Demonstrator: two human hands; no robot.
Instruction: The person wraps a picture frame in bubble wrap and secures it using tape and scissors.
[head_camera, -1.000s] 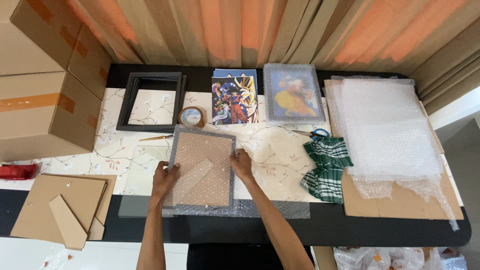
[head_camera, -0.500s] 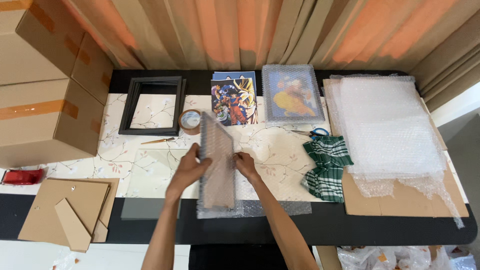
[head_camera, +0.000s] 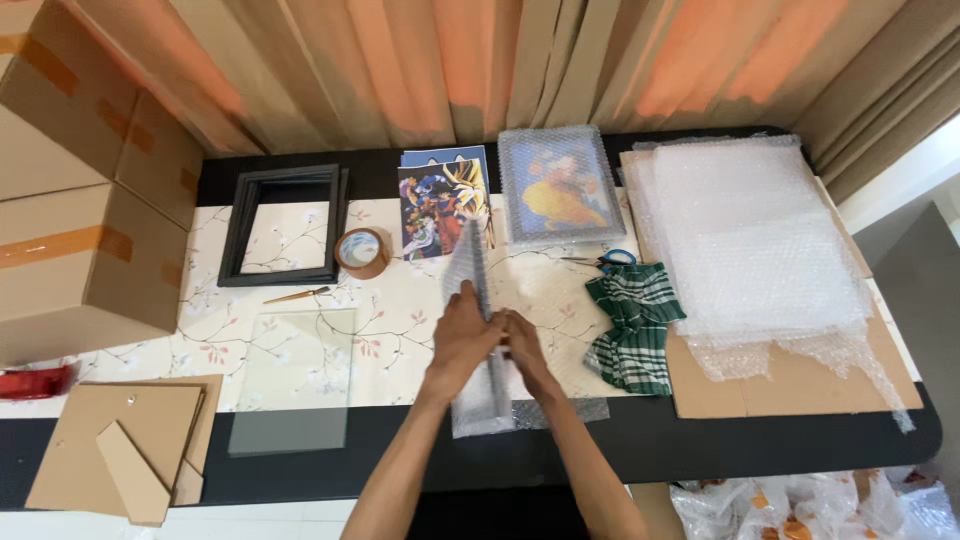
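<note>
Bubble-wrapped frame (head_camera: 478, 300) stands on edge at table centre, clamped between both hands. Left hand (head_camera: 462, 335) flat against its left face, fingers up along the wrap; right hand (head_camera: 522, 345) pressed on the right face, thumb at the edge. Long axis runs away from the person, far end pointing at the cartoon print (head_camera: 443, 203), near end over the black table edge (head_camera: 700, 445). It's edge-on to the camera, so neither face is readable. The hands hide the middle section. Loose wrap (head_camera: 560, 410) spreads flat under the near end. Glass pane (head_camera: 292, 378) lies to the left, green plaid cloth (head_camera: 632, 325) to the right, both well apart.
</note>
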